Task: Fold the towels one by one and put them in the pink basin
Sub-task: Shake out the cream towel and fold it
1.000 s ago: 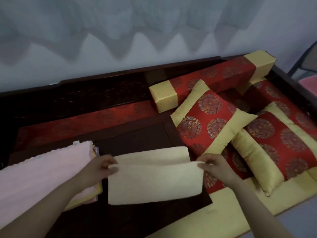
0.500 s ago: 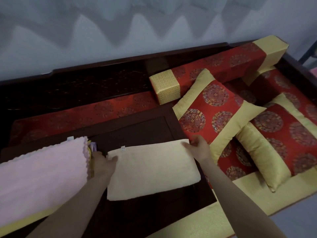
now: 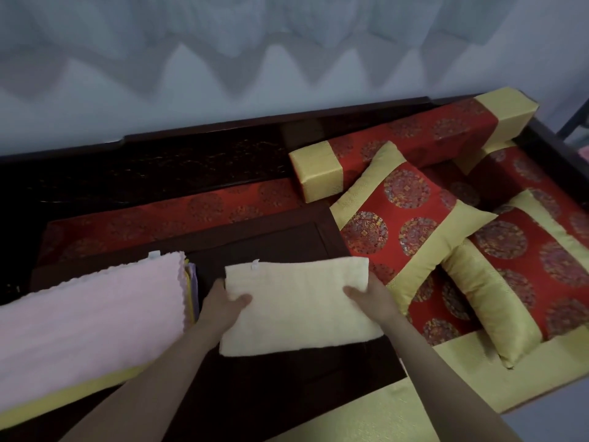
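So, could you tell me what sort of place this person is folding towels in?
Probably a home sitting room: a dark carved wooden bench with red and gold silk cushions, a matching bolster and a low dark wooden table on the seat, against a plain pale wall.

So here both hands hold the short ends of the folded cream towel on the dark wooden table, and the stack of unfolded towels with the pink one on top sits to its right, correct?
Not quite. In the head view the stack, pink towel on top, lies to the left of the folded cream towel, beside the left hand. The rest stands: the left hand and right hand hold the towel's short ends on the dark wooden table.
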`<state>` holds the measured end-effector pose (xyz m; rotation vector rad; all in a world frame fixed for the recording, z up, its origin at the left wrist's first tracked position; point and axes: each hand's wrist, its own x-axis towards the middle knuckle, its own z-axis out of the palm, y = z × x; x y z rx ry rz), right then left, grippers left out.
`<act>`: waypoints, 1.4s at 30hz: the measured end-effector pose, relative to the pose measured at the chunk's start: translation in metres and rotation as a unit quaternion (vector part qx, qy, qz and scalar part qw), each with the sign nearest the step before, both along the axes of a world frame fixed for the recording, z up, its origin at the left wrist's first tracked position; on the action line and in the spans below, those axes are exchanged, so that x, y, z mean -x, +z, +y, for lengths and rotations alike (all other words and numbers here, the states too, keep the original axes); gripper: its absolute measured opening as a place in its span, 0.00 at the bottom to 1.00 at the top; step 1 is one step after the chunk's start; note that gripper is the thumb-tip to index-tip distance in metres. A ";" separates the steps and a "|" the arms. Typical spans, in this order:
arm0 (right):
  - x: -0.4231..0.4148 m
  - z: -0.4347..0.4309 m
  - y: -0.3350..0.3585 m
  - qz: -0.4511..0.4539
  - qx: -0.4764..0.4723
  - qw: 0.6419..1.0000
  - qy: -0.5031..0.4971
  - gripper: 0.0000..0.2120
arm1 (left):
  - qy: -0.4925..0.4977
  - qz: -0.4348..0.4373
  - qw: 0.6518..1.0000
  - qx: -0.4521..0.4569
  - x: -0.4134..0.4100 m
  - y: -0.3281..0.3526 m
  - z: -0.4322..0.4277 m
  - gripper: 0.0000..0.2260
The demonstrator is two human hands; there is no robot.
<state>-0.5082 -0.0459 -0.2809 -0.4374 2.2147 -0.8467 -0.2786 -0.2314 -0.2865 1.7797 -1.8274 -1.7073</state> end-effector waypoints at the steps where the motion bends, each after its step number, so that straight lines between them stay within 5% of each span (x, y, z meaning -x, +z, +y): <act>1: -0.001 -0.005 0.013 -0.001 0.015 1.000 0.003 0.21 | -0.012 0.002 0.999 0.038 -0.002 0.012 -0.005 0.24; 7: -0.026 -0.063 0.119 -0.043 0.182 0.982 0.008 0.27 | 0.033 0.090 0.973 0.212 -0.046 0.115 -0.053 0.15; 12: -0.092 -0.134 0.163 0.002 0.291 0.947 0.134 0.41 | 0.138 0.100 0.941 0.292 -0.154 0.172 -0.103 0.14; 18: -0.197 -0.196 0.136 0.053 0.239 0.938 0.245 0.22 | 0.203 0.069 0.940 0.267 -0.267 0.162 -0.119 0.14; 28: -0.244 -0.199 0.053 0.007 0.104 0.954 0.282 0.38 | 0.264 -0.008 0.950 0.168 -0.325 0.060 -0.120 0.20; 35: -0.242 -0.200 0.040 0.011 0.071 0.954 0.290 0.40 | 0.243 -0.090 0.953 0.160 -0.331 0.043 -0.112 0.22; 39: -0.243 -0.196 0.045 0.091 0.027 0.953 0.289 0.40 | 0.153 -0.167 0.933 0.279 -0.320 0.061 -0.113 0.24; 42: -0.232 -0.183 0.065 0.206 0.052 0.945 0.250 0.36 | 0.089 -0.104 0.898 0.417 -0.285 0.093 -0.107 0.22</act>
